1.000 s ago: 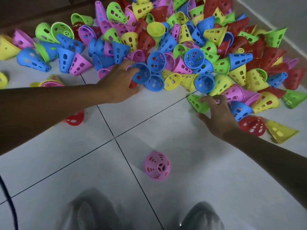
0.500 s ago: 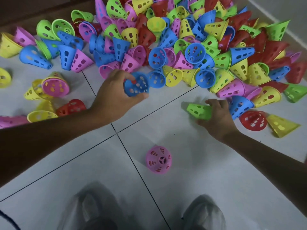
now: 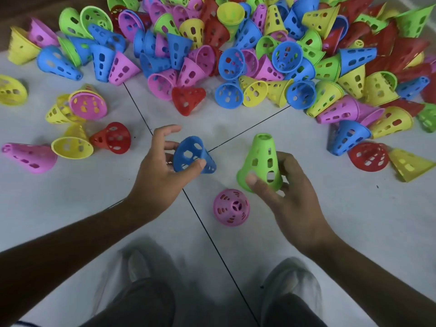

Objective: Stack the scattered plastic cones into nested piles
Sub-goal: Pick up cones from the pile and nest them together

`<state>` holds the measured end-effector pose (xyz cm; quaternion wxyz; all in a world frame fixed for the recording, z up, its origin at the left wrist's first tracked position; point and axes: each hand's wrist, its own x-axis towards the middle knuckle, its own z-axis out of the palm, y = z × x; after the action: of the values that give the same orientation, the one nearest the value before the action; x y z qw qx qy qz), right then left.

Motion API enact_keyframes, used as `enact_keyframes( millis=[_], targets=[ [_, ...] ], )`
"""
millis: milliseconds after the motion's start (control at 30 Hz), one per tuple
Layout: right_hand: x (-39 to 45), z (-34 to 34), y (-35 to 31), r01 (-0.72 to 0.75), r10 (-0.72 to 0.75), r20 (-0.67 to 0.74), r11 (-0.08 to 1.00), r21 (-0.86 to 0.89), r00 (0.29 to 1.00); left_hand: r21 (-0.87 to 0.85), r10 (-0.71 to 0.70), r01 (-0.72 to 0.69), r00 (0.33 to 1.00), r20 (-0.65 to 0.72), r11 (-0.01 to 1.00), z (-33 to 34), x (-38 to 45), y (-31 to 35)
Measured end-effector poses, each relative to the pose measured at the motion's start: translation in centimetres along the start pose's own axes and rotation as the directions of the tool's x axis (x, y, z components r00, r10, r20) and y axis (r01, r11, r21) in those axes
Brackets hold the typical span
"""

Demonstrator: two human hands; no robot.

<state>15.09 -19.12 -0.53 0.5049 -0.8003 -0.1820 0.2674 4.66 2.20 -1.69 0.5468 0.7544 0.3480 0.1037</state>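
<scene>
My left hand (image 3: pixel 157 172) pinches a blue perforated cone (image 3: pixel 192 155) by its rim, lifted above the tiled floor with its tip pointing away to the right. My right hand (image 3: pixel 286 188) grips a green cone (image 3: pixel 260 162) by its wide base, tip up. Between the two hands a pink cone (image 3: pixel 231 207) stands upright on the floor. A big heap of scattered cones (image 3: pixel 259 55) in blue, pink, yellow, green and red fills the far side.
Loose cones lie at the left: a pink one (image 3: pixel 29 156), a yellow one (image 3: pixel 73 143), a red one (image 3: pixel 113 137). A red cone (image 3: pixel 187 99) lies just before the heap. My two shoes (image 3: pixel 291 284) stand at the bottom on the white tiles (image 3: pixel 70 208).
Both hands pulled back from the heap towards me, the left lifting the blue cone and the right lifting the green cone and turning it tip up.
</scene>
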Motion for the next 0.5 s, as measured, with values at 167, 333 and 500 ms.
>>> enact_keyframes(
  millis=[167, 333, 500],
  targets=[
    [-2.4, 1.8, -0.5, 0.109, -0.108, 0.041, 0.993, -0.035, 0.993, -0.057, -0.048, 0.047, 0.999, -0.003, 0.997, -0.9, -0.6, -0.2],
    [-2.9, 2.8, 2.3, 0.144, -0.124, 0.115, 0.972, -0.185, 0.986, -0.149, -0.148, 0.146, 0.989, -0.004, 0.978, -0.7, -1.6, 0.1],
    [-2.7, 3.3, 4.8, 0.129, -0.1, 0.114, 0.947, -0.295, 0.989, -0.294, -0.192, 0.205, 0.979, 0.074, 0.934, 0.0, -3.2, 1.0]
  ],
)
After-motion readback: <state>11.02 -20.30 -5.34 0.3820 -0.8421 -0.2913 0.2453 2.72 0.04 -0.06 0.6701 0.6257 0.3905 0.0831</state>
